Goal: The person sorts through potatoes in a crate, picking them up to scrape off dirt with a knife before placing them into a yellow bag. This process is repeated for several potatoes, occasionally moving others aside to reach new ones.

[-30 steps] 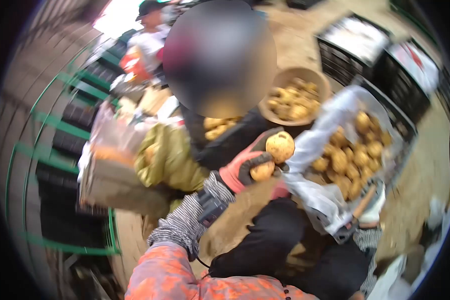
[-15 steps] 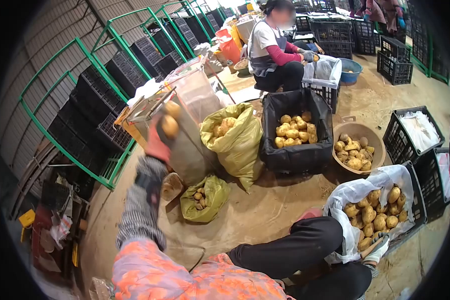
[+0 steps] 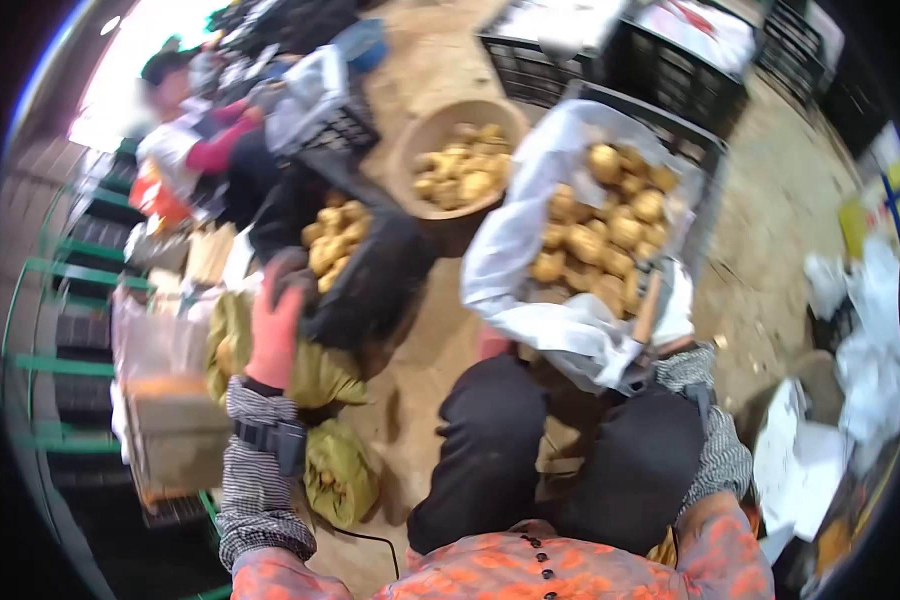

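My left hand [image 3: 279, 325], in a red glove with dark fingertips, reaches out beside the black-lined crate [image 3: 370, 310] of potatoes [image 3: 338, 240]. Motion blurs its fingers, and I cannot make out whether anything is in them. My right hand [image 3: 676, 305], in a pale glove with grey fingertips, is closed around a slim brown wooden handle [image 3: 648, 308]; the rest of that tool is hidden. It rests at the near right corner of a crate lined with white plastic [image 3: 505, 255], which holds several potatoes [image 3: 610, 235].
A tan basin [image 3: 406, 150] of potatoes stands between the crates. Yellow-green sacks [image 3: 340, 475] are at lower left. Another person [image 3: 190, 150] crouches at upper left by a lined crate [image 3: 345, 115]. More black crates [image 3: 660, 65] stand at the top; white plastic [image 3: 870, 350] lies at right.
My view has swung right and down. My left hand, which held potatoes up near the sacks, is now beside the black-lined crate. My right hand stays at the white-lined crate.
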The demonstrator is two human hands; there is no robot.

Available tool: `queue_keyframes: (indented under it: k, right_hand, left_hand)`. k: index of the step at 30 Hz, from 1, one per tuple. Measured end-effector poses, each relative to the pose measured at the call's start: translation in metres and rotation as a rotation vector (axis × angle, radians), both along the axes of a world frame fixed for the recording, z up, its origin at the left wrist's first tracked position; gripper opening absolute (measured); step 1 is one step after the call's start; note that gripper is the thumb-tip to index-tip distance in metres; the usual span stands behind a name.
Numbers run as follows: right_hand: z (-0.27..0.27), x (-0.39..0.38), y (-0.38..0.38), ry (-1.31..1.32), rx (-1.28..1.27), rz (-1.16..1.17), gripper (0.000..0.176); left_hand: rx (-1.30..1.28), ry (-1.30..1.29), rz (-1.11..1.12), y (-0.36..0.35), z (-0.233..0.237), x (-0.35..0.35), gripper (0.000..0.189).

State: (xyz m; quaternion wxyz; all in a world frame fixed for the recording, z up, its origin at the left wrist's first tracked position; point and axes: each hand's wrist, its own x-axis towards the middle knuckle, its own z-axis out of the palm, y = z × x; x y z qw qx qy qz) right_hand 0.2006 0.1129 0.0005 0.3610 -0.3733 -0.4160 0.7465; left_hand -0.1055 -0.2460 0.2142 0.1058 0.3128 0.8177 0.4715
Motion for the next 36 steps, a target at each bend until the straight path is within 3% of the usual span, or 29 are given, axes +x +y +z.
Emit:
queue_keyframes:
  k: [2,4,5,7,9,10,11,12,16,18,20,21,23,25,26,29,32,36]
  right_hand:
    - [-0.001,-0.003,0.000,0.017,-0.107,-0.058,0.029]
    - [0.009,-0.004,0.002,0.044,-0.209,-0.050,0.034]
    - [0.008,-0.003,0.003,0.023,-0.218,-0.070,0.034]
    - [0.006,-0.002,0.003,0.004,-0.141,-0.028,0.036]
    - [0.011,0.001,0.003,0.041,-0.187,-0.032,0.036]
    - [0.014,0.002,0.002,0.096,-0.220,-0.028,0.036]
    - [0.018,0.004,0.002,0.094,-0.196,0.022,0.033]
    - [0.019,0.004,0.004,0.078,-0.205,0.005,0.033]
    - [0.027,0.003,0.005,0.056,-0.233,0.080,0.034]
    - [0.028,0.002,0.006,0.050,-0.243,0.102,0.036]
    - [0.024,0.003,0.006,0.053,-0.199,0.113,0.035]
    - [0.022,0.005,0.006,0.033,-0.141,0.163,0.035]
    - [0.020,0.009,0.005,0.012,-0.078,0.214,0.035]
    - [0.022,0.012,0.004,-0.029,-0.055,0.437,0.030]
    - [0.024,0.010,0.000,-0.031,-0.057,0.439,0.030]
    - [0.017,0.006,-0.007,0.083,-0.283,0.514,0.028]
    - [0.026,0.001,-0.008,-0.087,-0.452,0.612,0.035]
    - [0.017,0.000,-0.006,0.076,-0.402,0.630,0.038]
  left_hand:
    - [-0.140,-0.197,-0.332,0.086,-0.050,0.026,0.043]
    - [-0.304,0.086,-0.677,0.166,-0.085,0.048,0.045]
    - [-0.310,0.096,-0.741,0.178,-0.100,0.044,0.048]
    - [-0.549,0.365,-0.988,0.250,-0.151,0.062,0.055]
    - [-0.751,0.850,-1.041,0.292,-0.198,0.061,0.056]
    - [-0.844,0.967,-1.038,0.314,-0.215,0.054,0.055]
    - [-1.051,1.004,-1.048,0.339,-0.220,0.050,0.051]
    - [-1.070,1.123,-0.971,0.350,-0.230,0.043,0.047]
    - [-1.268,1.157,-0.983,0.384,-0.244,0.044,0.045]
    - [-1.162,1.019,-0.982,0.379,-0.244,0.030,0.053]
    - [-0.633,0.191,-0.855,0.366,-0.220,0.032,0.069]
    - [-0.390,0.183,-0.836,0.355,-0.226,0.033,0.067]
    - [-0.168,-0.882,-0.728,0.329,-0.188,0.057,0.054]
    - [0.152,-1.411,-0.627,0.297,-0.189,0.078,0.056]
    - [0.224,-1.595,-0.540,0.283,-0.198,0.086,0.055]
    - [0.352,-1.813,-0.444,0.254,-0.201,0.109,0.054]
    - [0.388,-1.766,-0.467,0.246,-0.196,0.116,0.049]
    - [0.329,-1.533,-0.490,0.242,-0.193,0.121,0.052]
